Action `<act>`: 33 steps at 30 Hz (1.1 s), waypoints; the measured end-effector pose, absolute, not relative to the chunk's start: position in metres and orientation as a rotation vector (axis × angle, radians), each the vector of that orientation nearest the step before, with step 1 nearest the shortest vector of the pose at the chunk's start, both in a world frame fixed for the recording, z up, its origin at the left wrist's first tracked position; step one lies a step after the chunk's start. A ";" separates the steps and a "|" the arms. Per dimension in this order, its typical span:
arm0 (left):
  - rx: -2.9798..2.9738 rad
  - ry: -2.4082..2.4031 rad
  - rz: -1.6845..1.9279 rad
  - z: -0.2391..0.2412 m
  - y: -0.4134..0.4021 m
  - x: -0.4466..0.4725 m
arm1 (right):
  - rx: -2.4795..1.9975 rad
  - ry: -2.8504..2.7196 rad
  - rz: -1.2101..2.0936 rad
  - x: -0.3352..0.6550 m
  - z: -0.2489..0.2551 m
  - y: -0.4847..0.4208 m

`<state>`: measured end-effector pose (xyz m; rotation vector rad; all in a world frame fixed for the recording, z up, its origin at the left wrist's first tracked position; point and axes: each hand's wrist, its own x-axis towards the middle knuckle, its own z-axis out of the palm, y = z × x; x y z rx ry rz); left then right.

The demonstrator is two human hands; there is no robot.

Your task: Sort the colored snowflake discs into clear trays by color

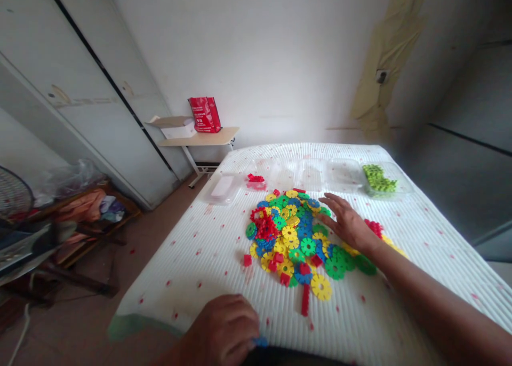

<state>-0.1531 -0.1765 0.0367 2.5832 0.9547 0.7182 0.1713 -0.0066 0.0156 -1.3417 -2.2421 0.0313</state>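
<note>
My left hand (226, 326) is closed near the front edge of the bed-like surface, with a small blue plastic piece (261, 342) poking out from its fingers. Most of that piece is hidden. My right hand (347, 219) reaches over the right side of a pile of notched plastic discs (291, 232) in yellow, green and blue. Its fingers are apart, and I see nothing held in them. Red blocks (266, 226) lie bunched on the pile's left, and a long red strip (305, 300) lies at its front beside a yellow disc (321, 287).
See-through plastic boxes (344, 173) stand in a row behind the pile. One holds red pieces (256, 180); the rightmost holds light green pieces (378, 179). A small side table (216, 136) bears a red bag (205, 115) and a carton (178, 128). A fan (14, 195) stands at left.
</note>
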 end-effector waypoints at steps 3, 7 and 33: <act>2.129 1.257 0.893 0.062 -0.138 -0.135 | -1.345 -2.205 0.062 0.175 0.016 -0.004; 1.718 1.273 1.152 0.062 -0.071 -0.093 | -1.314 -2.204 0.078 0.178 0.021 -0.006; 2.883 1.441 0.586 -0.004 -0.106 -0.066 | -1.337 -2.407 0.002 0.215 -0.011 -0.074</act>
